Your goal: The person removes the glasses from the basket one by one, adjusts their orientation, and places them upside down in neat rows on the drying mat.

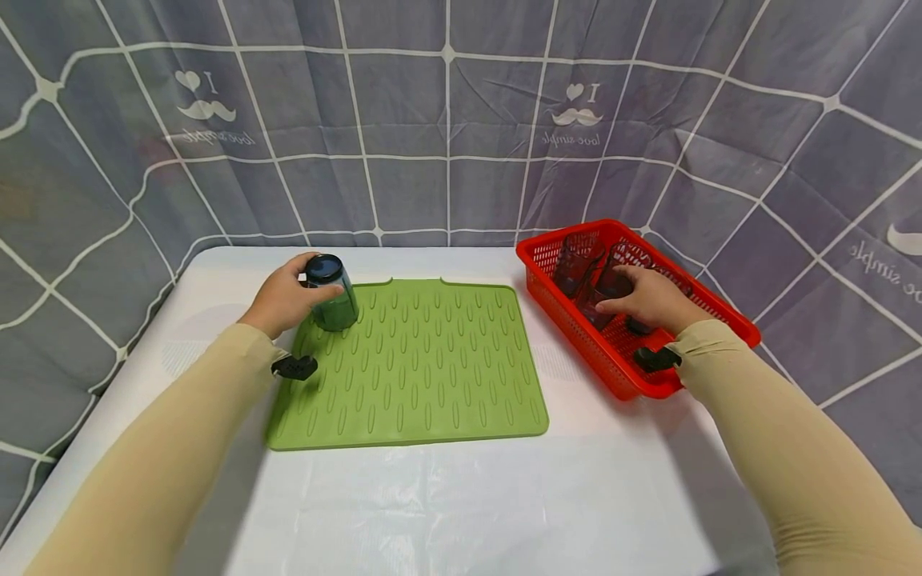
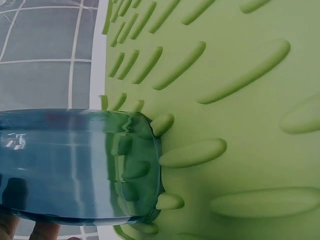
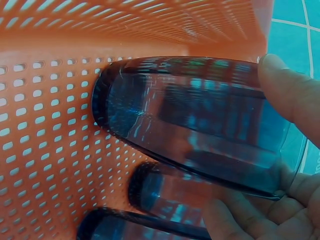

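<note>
On the far left corner of the green ridged mat [image 1: 432,416], a blue-tinted drinking glass [image 1: 338,312] stands upside down, its thick base on top. My left hand [image 1: 281,298] grips it near the base, thumb on the near side. In the left wrist view the rim of this glass [image 2: 132,170] meets the mat's ridges. Over at the right, my right hand [image 1: 651,298] reaches into the red basket [image 1: 576,344]. Its thumb and fingers hold another tinted glass [image 3: 200,120] near the rim, with the thick base pointing down into the basket.
More tinted glasses [image 3: 165,187] stand in the basket beside the held one. The basket's perforated wall [image 3: 45,125] surrounds them. A white table [image 1: 425,504] lies beneath everything, and a grey checked curtain [image 1: 403,104] hangs behind and along both sides.
</note>
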Demonstrator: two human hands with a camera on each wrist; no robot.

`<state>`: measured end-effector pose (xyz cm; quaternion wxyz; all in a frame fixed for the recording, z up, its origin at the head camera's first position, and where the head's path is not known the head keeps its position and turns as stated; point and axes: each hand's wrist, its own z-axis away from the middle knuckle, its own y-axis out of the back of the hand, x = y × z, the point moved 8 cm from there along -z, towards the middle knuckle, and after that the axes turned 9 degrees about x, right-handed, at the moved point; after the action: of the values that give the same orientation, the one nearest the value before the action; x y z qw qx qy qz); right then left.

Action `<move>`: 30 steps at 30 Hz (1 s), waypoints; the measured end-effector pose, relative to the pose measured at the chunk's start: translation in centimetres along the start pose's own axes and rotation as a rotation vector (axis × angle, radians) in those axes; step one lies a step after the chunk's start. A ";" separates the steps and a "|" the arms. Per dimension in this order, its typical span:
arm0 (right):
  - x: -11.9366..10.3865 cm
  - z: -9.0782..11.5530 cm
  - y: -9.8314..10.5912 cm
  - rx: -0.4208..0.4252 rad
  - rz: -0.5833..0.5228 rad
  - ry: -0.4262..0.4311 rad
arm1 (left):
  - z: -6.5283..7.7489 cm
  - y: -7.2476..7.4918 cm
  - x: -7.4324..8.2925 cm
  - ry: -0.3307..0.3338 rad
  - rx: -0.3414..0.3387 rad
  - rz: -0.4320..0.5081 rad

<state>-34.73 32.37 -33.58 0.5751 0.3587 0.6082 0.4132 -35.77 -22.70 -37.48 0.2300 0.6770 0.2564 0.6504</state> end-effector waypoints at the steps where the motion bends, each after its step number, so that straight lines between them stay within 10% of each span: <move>1: 0.0 0.0 0.0 0.000 0.003 -0.002 | 0.0 -0.1 0.0 -0.005 0.001 -0.001; 30: 0.5 -0.1 -0.3 0.004 -0.014 -0.016 | -0.2 -0.4 -0.4 -0.004 -0.012 0.003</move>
<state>-34.85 32.69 -34.01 0.5821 0.3590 0.6068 0.4051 -35.97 -22.60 -38.05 0.2337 0.6772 0.2511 0.6510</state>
